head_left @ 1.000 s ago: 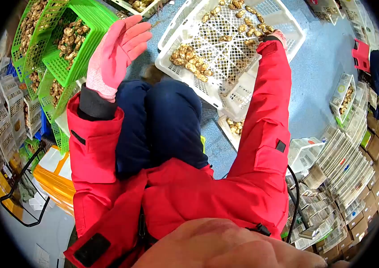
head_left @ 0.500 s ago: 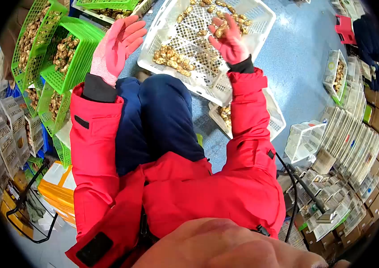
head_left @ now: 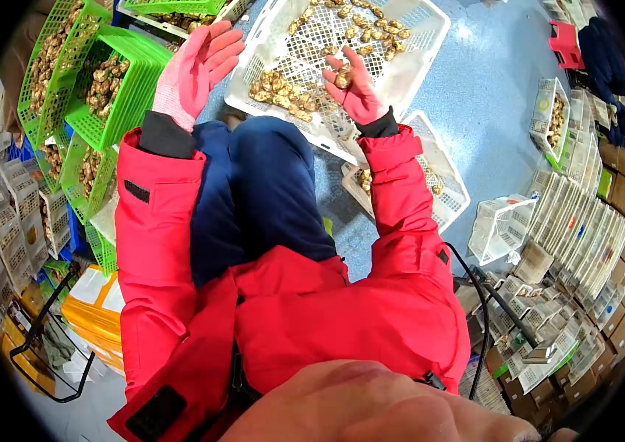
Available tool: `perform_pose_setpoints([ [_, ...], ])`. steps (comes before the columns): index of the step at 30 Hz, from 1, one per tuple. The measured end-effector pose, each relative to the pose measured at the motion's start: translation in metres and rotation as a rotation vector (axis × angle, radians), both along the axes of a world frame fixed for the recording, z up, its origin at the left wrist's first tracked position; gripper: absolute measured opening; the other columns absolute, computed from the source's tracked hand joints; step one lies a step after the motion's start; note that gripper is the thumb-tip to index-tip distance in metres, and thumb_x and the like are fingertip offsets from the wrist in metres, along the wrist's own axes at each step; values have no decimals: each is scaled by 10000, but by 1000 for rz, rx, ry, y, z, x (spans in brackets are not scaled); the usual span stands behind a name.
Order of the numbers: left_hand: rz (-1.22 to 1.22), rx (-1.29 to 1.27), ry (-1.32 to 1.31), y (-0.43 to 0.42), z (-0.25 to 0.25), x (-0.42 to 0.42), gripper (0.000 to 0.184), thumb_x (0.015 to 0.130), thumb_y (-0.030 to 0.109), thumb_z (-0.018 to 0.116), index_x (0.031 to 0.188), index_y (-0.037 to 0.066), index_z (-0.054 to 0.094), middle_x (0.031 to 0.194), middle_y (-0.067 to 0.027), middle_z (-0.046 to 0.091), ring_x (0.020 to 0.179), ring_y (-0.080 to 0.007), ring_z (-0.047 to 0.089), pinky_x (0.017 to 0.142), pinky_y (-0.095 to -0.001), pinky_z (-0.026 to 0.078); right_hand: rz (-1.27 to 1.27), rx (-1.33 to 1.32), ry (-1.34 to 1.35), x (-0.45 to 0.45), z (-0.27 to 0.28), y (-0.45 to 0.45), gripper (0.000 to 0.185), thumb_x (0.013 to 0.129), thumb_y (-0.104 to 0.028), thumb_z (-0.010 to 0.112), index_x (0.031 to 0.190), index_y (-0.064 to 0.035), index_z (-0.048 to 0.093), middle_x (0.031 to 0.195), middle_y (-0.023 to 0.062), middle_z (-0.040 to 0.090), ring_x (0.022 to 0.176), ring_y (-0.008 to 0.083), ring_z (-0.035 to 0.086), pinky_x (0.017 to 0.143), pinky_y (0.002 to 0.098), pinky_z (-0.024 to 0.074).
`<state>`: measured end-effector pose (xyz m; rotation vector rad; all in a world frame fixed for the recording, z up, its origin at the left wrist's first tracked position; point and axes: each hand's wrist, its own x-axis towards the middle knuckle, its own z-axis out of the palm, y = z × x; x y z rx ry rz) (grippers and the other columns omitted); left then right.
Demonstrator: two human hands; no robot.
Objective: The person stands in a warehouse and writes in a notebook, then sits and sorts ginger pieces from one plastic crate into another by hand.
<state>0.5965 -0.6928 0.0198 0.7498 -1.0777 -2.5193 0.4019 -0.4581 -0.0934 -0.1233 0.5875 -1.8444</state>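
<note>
My right hand (head_left: 362,96), in a pink glove, is over the near right side of a large white basket (head_left: 415,85), its fingers curled round a mottled brown-and-cream shell (head_left: 343,76). Inside the basket, a cluster of similar shells (head_left: 283,94) lies near the left wall. Other shells (head_left: 380,31) are scattered at the far right and along the far side. My left hand (head_left: 198,70), also gloved, is held palm up with its fingers stretched out, left of the basket. Nothing shows in it. Whether the pieces are sea snails I cannot tell for certain.
Green baskets (head_left: 125,81) with shells are stacked at the left. A smaller white basket (head_left: 441,173) with some shells sits partly beneath my right sleeve. Further right are a white basket (head_left: 500,228), stacked white crates (head_left: 577,236) and a red stool (head_left: 565,46). A person in dark clothes (head_left: 607,55) is beyond.
My right hand has come lower and a little left, away from the shells at the far right, with a shell now plainly in its fingers. My left hand has barely moved.
</note>
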Motion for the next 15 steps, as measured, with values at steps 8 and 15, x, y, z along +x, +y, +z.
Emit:
perform_pose_setpoints([
  [8,3,-21,3,1,1,1,451,942,313,411,1249,-17,423,1209,-165,518,1084,-235,536,912,-308,439,22,-214,-289,5,0,2,509,902,-287,512,1347,-124,325,1321,165,387,1164,325,457,962,431,406],
  [15,-15,20,-15,-4,-2,0,440,945,289,408,1268,-9,407,1215,-155,517,1074,-216,541,902,-291,450,152,179,156,-4,-4,8,598,817,-62,582,1332,15,288,1185,226,477,1043,296,537,898,370,465],
])
